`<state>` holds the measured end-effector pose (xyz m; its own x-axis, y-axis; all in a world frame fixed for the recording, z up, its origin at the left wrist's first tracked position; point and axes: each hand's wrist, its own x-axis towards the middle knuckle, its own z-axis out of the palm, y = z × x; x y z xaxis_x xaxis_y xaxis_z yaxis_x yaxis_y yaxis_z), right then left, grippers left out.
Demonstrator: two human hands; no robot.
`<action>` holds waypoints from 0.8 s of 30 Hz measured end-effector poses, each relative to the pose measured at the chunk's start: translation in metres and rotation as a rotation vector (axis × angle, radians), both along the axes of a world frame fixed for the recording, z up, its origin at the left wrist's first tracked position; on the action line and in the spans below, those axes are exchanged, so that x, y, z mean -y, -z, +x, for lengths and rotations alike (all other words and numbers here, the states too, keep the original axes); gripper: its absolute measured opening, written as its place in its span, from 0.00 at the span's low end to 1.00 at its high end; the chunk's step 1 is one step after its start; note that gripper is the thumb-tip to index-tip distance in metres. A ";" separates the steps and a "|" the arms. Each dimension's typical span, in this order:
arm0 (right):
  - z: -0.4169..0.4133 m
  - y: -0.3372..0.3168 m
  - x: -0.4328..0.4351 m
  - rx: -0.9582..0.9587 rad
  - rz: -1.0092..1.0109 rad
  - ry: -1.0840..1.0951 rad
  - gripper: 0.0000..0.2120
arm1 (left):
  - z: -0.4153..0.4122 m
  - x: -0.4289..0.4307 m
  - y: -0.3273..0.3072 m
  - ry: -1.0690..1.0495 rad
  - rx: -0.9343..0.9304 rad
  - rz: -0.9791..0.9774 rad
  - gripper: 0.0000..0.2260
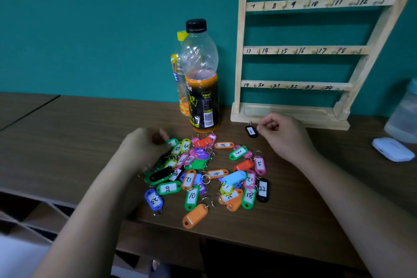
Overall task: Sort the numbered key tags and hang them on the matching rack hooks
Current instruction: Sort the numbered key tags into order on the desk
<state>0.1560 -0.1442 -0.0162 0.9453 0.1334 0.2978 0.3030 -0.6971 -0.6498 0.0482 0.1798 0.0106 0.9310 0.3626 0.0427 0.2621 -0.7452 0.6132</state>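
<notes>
Just left of the curled right hand (279, 135) lies black tag 1 (251, 131), whether pinched unclear.

One rack (238, 52), two bottles (201, 97), one white case (393, 149), one clear tub (404, 115), and key tags (217, 174) too overlapped to count.

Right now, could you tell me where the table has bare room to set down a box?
The table is barest left of the left hand and bottles. Another patch lies between the right hand, pinching a black tag, and the white case. The middle is crowded with the tag pile; the rack fills the back right.
</notes>
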 end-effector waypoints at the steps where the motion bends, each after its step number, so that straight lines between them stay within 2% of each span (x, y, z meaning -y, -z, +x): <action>1: -0.001 -0.001 -0.001 0.004 0.001 0.001 0.02 | -0.002 0.001 -0.002 -0.007 0.026 -0.054 0.05; 7: -0.020 -0.011 -0.013 0.079 0.085 -0.087 0.03 | -0.014 0.016 -0.015 0.051 0.197 -0.563 0.03; 13: -0.043 -0.030 -0.021 0.080 0.166 -0.315 0.05 | -0.015 0.074 -0.019 0.230 0.129 -0.795 0.10; 18: -0.046 -0.040 -0.015 -0.064 0.259 -0.482 0.06 | -0.014 0.113 -0.019 0.300 0.147 -0.835 0.07; 21: -0.042 -0.043 -0.005 -0.148 0.348 -0.509 0.06 | -0.012 0.123 -0.018 0.270 0.171 -0.839 0.05; 24: -0.043 -0.043 0.001 -0.147 0.358 -0.514 0.04 | -0.010 0.130 -0.016 0.290 0.143 -0.793 0.05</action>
